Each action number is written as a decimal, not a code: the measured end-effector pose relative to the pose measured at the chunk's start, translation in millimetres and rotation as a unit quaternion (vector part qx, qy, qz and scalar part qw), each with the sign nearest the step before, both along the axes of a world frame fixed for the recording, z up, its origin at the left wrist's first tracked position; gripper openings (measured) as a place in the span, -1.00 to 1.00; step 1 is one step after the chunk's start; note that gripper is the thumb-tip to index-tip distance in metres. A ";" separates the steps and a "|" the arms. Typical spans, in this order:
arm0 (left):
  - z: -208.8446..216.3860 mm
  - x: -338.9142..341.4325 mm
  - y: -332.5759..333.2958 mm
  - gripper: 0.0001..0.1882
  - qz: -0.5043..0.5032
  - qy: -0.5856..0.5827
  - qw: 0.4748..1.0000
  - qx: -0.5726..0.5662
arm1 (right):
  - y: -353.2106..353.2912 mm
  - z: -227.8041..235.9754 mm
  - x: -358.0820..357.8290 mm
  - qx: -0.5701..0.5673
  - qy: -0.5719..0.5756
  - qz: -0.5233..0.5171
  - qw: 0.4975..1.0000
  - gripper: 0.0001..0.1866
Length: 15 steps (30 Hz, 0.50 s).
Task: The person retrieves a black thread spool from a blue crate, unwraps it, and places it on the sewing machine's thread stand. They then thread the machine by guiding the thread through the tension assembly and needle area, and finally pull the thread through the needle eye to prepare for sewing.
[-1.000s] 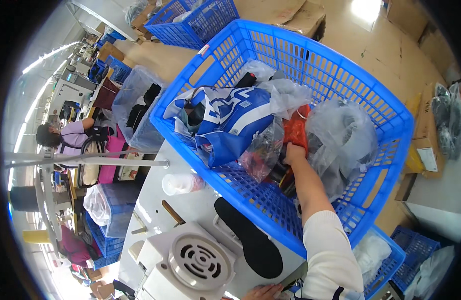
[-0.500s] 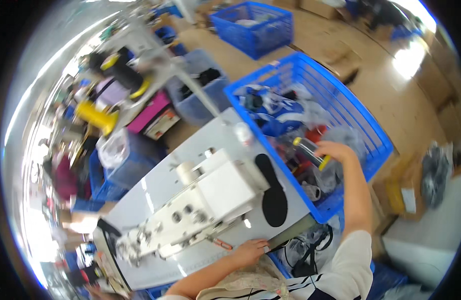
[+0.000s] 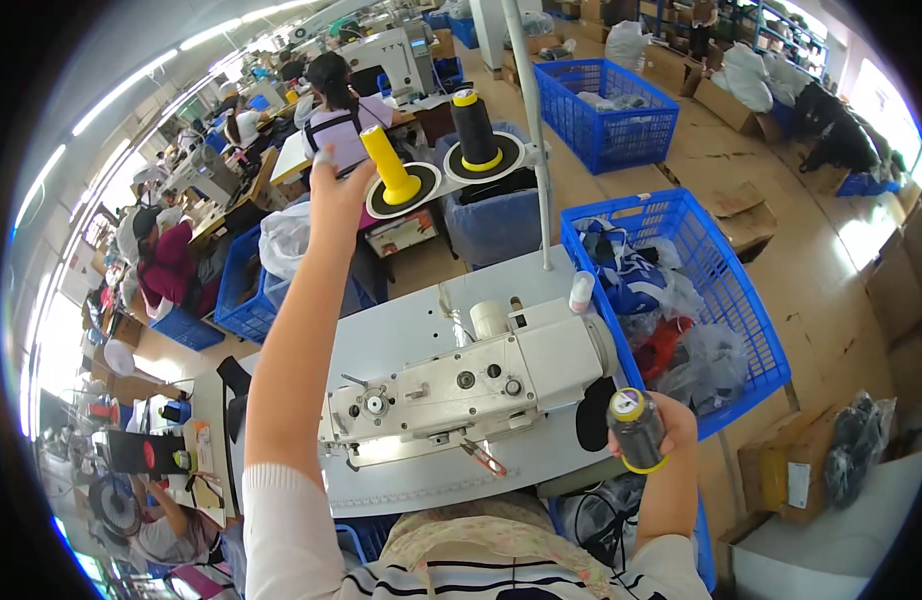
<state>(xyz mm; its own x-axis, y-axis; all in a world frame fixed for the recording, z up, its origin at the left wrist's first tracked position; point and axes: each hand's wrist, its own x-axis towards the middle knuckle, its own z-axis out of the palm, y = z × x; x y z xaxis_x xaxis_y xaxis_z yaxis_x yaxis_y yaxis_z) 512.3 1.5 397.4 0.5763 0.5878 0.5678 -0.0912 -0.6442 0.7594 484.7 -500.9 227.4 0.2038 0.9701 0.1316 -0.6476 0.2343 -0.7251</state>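
Observation:
My right hand [image 3: 678, 430] is wrapped around a spool of black thread [image 3: 636, 438] with yellow ends, holding it tilted at the right end of the white sewing machine [image 3: 451, 385]. Raised high on the other side, my left hand [image 3: 339, 185] has thumb and fingers apart and nothing visible in it. It is beside an empty-looking yellow thread cone [image 3: 389, 165] on the thread stand [image 3: 436, 190]. Another cone, wound with black thread [image 3: 474, 132] over a yellow base, stands on the stand's right disc.
A blue crate [image 3: 751, 320] of bagged items stands right of the machine table [image 3: 376, 345]. The stand's pole [image 3: 538, 130] rises behind the machine. A small white bottle [image 3: 581, 291] and red-handled snips [image 3: 486, 458] lie near it. Co-workers [image 3: 336, 110] sit at the left.
My right hand has brought the black thread spool out from over the crate toward me. My left hand has gone from the table's front edge up to the thread stand. The view has turned.

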 end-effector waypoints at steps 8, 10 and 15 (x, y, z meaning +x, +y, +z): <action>8.8 74.5 10.8 -0.44 0.071 0.062 0.993 0.066 | 11.2 25.9 -43.5 -0.042 0.032 -0.038 0.998 -0.06; 19.0 73.7 14.1 -0.52 0.083 -0.039 0.996 0.008 | 6.0 26.9 -48.7 -0.069 0.029 -0.059 0.995 0.04; 66.6 25.3 22.0 -0.52 -0.052 -0.226 0.966 -0.116 | 1.0 18.6 -57.4 -0.084 0.065 -0.110 0.988 0.08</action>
